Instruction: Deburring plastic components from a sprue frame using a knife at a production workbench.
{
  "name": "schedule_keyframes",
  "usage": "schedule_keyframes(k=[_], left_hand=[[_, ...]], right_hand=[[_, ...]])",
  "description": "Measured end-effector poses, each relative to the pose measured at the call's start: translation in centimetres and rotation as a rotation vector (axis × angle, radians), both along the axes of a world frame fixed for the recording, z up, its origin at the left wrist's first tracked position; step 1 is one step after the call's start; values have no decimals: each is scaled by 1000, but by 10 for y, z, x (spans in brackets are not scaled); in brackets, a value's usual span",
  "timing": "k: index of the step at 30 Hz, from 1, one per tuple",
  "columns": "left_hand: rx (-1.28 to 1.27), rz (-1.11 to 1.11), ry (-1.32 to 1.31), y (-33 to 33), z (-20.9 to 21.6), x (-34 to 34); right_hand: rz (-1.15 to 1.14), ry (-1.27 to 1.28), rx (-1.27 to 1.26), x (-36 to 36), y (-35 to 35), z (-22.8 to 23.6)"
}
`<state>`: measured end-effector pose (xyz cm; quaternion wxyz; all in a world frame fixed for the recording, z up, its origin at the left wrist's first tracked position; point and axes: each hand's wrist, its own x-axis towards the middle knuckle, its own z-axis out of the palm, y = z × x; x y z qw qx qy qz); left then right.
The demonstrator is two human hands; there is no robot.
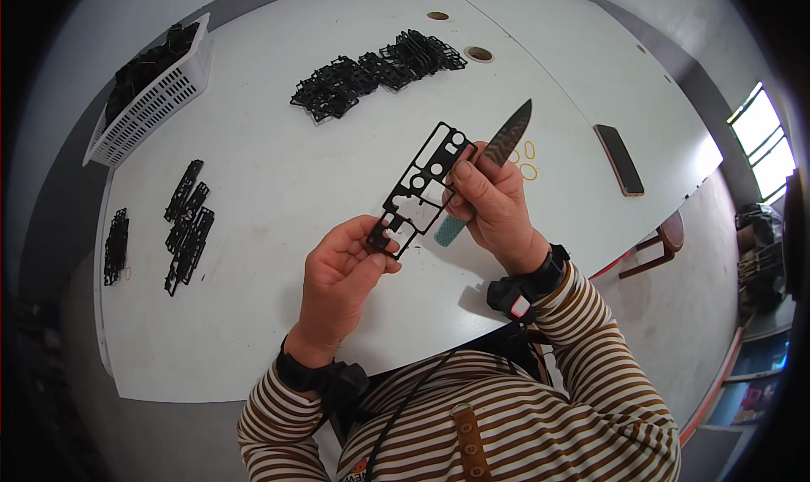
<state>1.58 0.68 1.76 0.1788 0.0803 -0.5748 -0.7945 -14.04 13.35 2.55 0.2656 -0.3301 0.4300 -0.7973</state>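
Between the two hands, above the white table point(278, 186): a flat black plastic frame with round and square cut-outs point(419, 191), tilted, lower corner pinched in the left hand point(342, 275), upper part steadied by the right hand point(489, 203). Also clamped in the right hand, a knife with a dark patterned blade and teal handle point(506, 136), tip pointing away. Best done slowly: blade edge kept off the left fingers, frame held firm near the cut. Beyond the hands, a heap of black frames point(371, 73); far to the left, a white slatted basket point(156, 98).
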Motion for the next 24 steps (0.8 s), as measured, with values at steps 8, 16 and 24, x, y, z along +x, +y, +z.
schedule_keyframes(k=[8, 16, 24], left_hand=[[238, -94, -13, -3, -1, 1], [359, -224, 38, -6, -3, 0], [434, -275, 87, -7, -3, 1]], right_hand=[[64, -44, -37, -2, 3, 2], [138, -194, 0, -4, -1, 2], [170, -246, 42, -3, -5, 0]])
